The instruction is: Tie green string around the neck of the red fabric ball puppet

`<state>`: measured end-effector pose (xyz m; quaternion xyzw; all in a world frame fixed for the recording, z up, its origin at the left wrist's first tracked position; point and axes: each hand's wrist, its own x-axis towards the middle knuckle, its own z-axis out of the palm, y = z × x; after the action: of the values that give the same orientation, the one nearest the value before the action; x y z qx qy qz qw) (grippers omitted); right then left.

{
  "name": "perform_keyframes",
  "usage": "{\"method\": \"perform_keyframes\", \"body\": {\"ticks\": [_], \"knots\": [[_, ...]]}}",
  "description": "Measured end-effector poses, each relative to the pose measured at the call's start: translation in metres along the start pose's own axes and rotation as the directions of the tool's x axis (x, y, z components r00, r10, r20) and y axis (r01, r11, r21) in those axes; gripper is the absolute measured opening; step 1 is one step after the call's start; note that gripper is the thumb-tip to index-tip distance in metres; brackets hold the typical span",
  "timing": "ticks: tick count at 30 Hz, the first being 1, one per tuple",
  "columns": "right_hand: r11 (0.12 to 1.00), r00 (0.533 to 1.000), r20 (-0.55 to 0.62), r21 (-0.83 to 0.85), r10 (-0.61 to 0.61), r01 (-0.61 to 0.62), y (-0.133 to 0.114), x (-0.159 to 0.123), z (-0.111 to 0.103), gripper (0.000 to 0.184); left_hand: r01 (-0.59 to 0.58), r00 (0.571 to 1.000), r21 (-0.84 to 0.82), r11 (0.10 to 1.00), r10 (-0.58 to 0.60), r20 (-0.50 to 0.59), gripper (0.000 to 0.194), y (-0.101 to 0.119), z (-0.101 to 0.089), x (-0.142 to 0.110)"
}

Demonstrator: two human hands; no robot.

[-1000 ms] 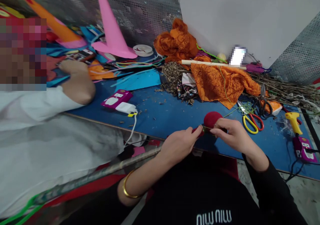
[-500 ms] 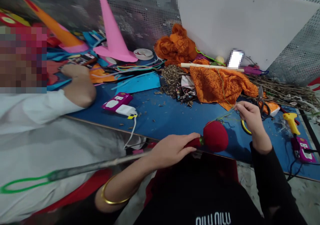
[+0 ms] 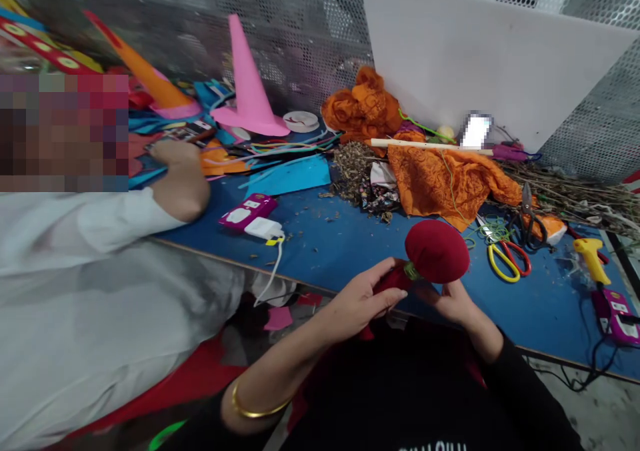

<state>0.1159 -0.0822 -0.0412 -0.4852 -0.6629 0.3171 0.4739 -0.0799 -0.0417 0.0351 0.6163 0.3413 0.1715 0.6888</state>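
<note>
Over the blue tabletop's near edge is a round-headed red cloth piece. The left hand grasps its neck; the right hand's hold is hidden beneath — steady pressure should keep the thin green thread binding tight.

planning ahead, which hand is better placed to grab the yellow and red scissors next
Probably the right hand: it is nearer the scissors, while the left hand grips the red stem.

On the blue tabletop, a pink pointed hat stands at 11 o'clock, a purple box at 9, bunched orange cloth at 1, and a yellow glue gun at 3.
</note>
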Motion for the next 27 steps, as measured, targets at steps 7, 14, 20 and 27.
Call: {"method": "perform_keyframes", "body": {"ticks": [7, 14, 20, 27], "knots": [[0.992, 0.986, -0.126, -0.073, -0.111, 0.103, -0.031, -0.018, -0.001, 0.026, -0.037, 0.994, 0.038, 0.999, 0.041, -0.106, 0.028, -0.011, -0.007, 0.006], [0.919, 0.986, -0.108, 0.362, -0.126, 0.157, -0.044, -0.015, 0.005, 0.033, -0.113, 0.988, 0.119, 0.986, 0.123, -0.088, 0.027, -0.018, -0.001, 0.016], [0.909, 0.982, -0.117, 0.406, 0.149, -0.090, -0.048, -0.011, 0.003, 0.031, -0.035, 0.989, 0.331, 0.943, 0.080, -0.123, 0.022, -0.020, 0.008, 0.018], [0.963, 0.968, -0.171, 0.225, 0.186, -0.146, -0.060, -0.014, -0.005, 0.031, 0.026, 0.978, 0.334, 0.942, 0.045, -0.202, 0.023, -0.027, 0.012, 0.018]]}}
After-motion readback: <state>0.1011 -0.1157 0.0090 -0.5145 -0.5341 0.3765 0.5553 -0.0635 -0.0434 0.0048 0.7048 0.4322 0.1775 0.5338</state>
